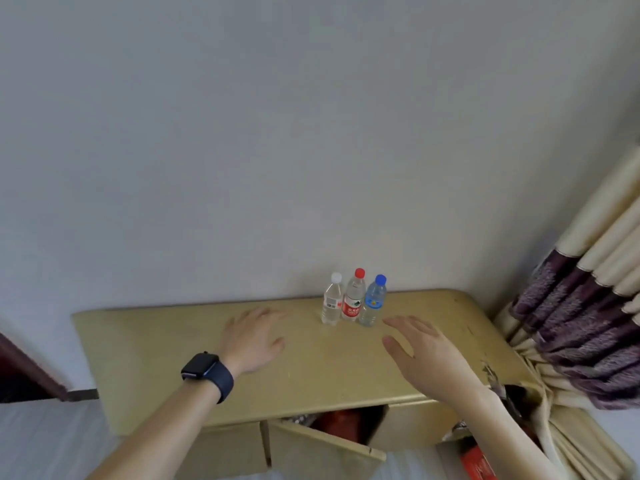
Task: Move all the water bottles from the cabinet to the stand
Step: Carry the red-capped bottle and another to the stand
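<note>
Three small clear water bottles stand upright in a row against the wall on the beige cabinet top (173, 344): a white-capped bottle (331, 302), a red-capped bottle with a red label (353, 299), and a blue-capped bottle (373, 302). My left hand (254, 337), with a dark smartwatch on its wrist, hovers open over the cabinet top to the left of the bottles. To the right and a little nearer, my right hand (420, 355) is open with fingers spread, its fingertips just short of the blue-capped bottle. Neither hand holds anything.
Below the top, a cabinet door (322, 452) hangs ajar with red items inside. A beige and purple curtain (585, 306) bunches against the cabinet's right end. A plain grey wall rises behind. A dark door frame (24, 372) shows at the left.
</note>
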### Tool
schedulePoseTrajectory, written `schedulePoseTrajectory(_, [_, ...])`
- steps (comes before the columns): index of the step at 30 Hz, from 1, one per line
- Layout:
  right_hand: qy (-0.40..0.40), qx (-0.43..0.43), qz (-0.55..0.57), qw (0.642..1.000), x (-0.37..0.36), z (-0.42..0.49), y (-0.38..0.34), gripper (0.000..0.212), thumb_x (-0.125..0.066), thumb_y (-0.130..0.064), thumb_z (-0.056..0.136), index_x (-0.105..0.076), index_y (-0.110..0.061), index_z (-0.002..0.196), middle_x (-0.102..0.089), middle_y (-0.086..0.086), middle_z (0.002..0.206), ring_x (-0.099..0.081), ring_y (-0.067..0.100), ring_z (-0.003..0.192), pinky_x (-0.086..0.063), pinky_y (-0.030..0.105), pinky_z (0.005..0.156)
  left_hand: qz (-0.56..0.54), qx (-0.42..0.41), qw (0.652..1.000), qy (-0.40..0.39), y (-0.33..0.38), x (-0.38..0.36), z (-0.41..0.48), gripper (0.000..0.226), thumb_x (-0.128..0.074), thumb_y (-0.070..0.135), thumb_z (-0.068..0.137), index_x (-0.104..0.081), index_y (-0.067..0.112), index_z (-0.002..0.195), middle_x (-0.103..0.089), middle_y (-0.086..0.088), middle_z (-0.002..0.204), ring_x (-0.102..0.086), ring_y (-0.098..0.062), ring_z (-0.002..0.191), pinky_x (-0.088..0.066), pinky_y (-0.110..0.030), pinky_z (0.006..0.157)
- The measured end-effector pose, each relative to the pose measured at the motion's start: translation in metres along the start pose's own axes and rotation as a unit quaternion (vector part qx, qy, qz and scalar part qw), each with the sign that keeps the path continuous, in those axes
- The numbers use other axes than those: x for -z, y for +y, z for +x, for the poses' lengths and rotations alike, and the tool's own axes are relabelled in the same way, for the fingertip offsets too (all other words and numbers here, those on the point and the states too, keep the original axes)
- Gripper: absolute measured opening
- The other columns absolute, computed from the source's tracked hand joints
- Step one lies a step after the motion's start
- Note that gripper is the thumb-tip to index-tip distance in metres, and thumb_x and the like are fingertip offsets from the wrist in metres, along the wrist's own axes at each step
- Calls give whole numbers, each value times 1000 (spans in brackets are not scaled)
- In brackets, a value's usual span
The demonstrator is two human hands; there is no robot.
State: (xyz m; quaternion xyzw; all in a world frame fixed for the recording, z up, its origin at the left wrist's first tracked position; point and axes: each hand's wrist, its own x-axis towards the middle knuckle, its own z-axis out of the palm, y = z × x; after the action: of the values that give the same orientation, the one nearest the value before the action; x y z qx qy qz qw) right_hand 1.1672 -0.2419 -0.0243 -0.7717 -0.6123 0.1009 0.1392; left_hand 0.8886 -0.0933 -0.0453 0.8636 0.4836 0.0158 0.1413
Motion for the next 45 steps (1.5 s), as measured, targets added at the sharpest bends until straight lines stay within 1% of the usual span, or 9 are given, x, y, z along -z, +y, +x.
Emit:
schedulePoseTrajectory(7, [-102,-33,30,994,-54,142,44,46,-42,-52,98,-40,-37,141,-50,-10,141,-46,18,126,-44,37,97,-12,3,998,-55,-2,-44,141,57,-47,44,94,-30,38,149,-35,8,153,-37,-21,137,-30,-40,110])
schedulePoseTrajectory(11, [-149,-36,62,986,-74,228,59,54,-46,-43,98,-30,-33,148,-57,0,119,-57,26,105,-48,40,85,0,33,992,-121,8,-67,219,59,-48,42,94,-29,34,149,-41,1,149,-42,-25,133,-35,-43,107])
schedulePoseTrajectory(13, [-159,-52,70,984,-83,269,61,55,-46,-38,96,-26,-28,146,-54,0,104,-54,21,85,-45,36,72,-6,46,990,-131,13,-75,252,60,-50,41,93,-29,31,148,-46,-1,143,-46,-26,129,-39,-43,103])
schedulePoseTrajectory(16, [-144,-112,33,983,-98,318,61,54,-41,-34,97,-26,-18,147,-55,11,112,-53,28,89,-43,37,72,-28,30,990,-134,24,-82,290,67,-53,37,91,-18,38,149,-50,-4,136,-51,-28,122,-44,-43,95])
schedulePoseTrajectory(20, [-172,-157,-14,972,-126,353,63,37,-42,-27,98,-43,-12,131,-51,5,94,-49,27,82,-44,34,69,-5,-22,988,-153,31,-96,334,60,-51,36,95,-23,42,148,-50,-6,133,-54,-30,116,-51,-43,86])
schedulePoseTrajectory(27, [-142,-198,-9,970,-166,330,65,31,-34,-34,104,-39,-15,127,-52,11,114,-59,31,90,-37,35,66,15,-98,987,-125,5,-125,344,39,-42,39,101,-36,39,140,-52,1,125,-61,-24,92,-53,-37,68])
schedulePoseTrajectory(32, [-97,-234,60,966,-172,290,59,31,-41,-27,102,-38,-4,123,-60,17,100,-57,35,79,-37,35,59,-44,-131,987,-83,-42,-129,321,34,-41,37,102,-42,32,136,-54,4,122,-60,-25,94,-50,-38,69])
schedulePoseTrajectory(37, [-102,-323,111,934,-176,254,52,26,-42,-31,100,-41,-6,108,-55,4,67,-53,25,55,-36,34,53,-58,-146,984,-88,-77,-123,292,26,-43,36,101,-42,34,127,-54,6,110,-56,-23,80,-47,-36,62])
schedulePoseTrajectory(45, [-111,-368,131,914,-193,237,32,45,-48,-56,94,-46,-11,95,-59,5,77,-60,21,55,-43,29,47,-20,-151,979,-138,-117,-108,272,27,-45,42,99,-45,38,126,-52,10,110,-52,-22,75,-36,-31,59])
